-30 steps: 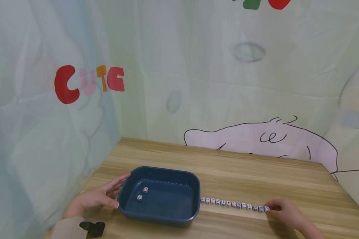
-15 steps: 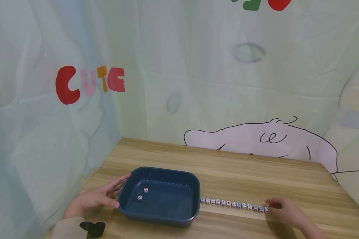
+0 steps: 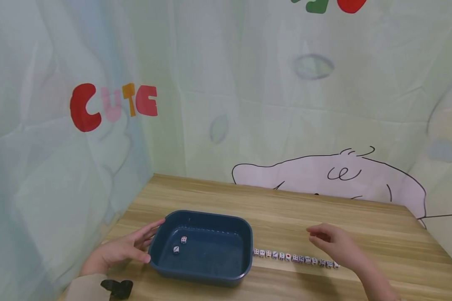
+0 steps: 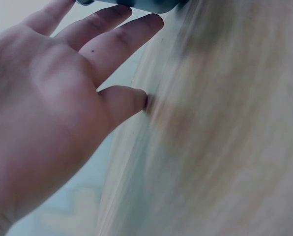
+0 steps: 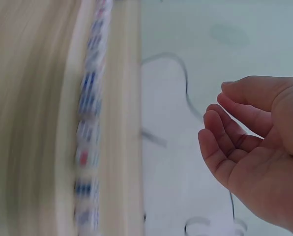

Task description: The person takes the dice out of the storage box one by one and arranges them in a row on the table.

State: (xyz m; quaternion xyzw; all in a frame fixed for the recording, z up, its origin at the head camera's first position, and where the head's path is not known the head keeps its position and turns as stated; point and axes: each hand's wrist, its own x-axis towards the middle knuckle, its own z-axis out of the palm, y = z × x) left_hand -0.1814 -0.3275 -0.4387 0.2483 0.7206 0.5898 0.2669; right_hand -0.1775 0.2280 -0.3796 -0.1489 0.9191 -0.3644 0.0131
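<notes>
A dark blue tray [image 3: 201, 274] stands on the table with two white dice, one die [image 3: 183, 240] a little behind the other die [image 3: 176, 249]. My left hand [image 3: 122, 248] touches the tray's left side, fingers spread and fairly straight; the left wrist view shows the left hand [image 4: 63, 93] with fingertips at the tray's edge [image 4: 151, 5]. From the tray's right side runs a row of several dice [image 3: 288, 257]. Above the row's right part hovers my right hand [image 3: 335, 244]. In the right wrist view the right hand [image 5: 254, 142] has loosely bent fingers and holds nothing, apart from the blurred dice row [image 5: 90, 98].
The wooden table [image 3: 211, 190] ends at a printed cloth backdrop [image 3: 248, 104] behind and at a cloth wall [image 3: 60, 188] on the left. A black clip-like piece [image 3: 117, 288] sits by the left sleeve [image 3: 88, 288].
My right hand has left the die at the row's right end, rising and moving leftward toward the tray. The left hand and tray stay in place.
</notes>
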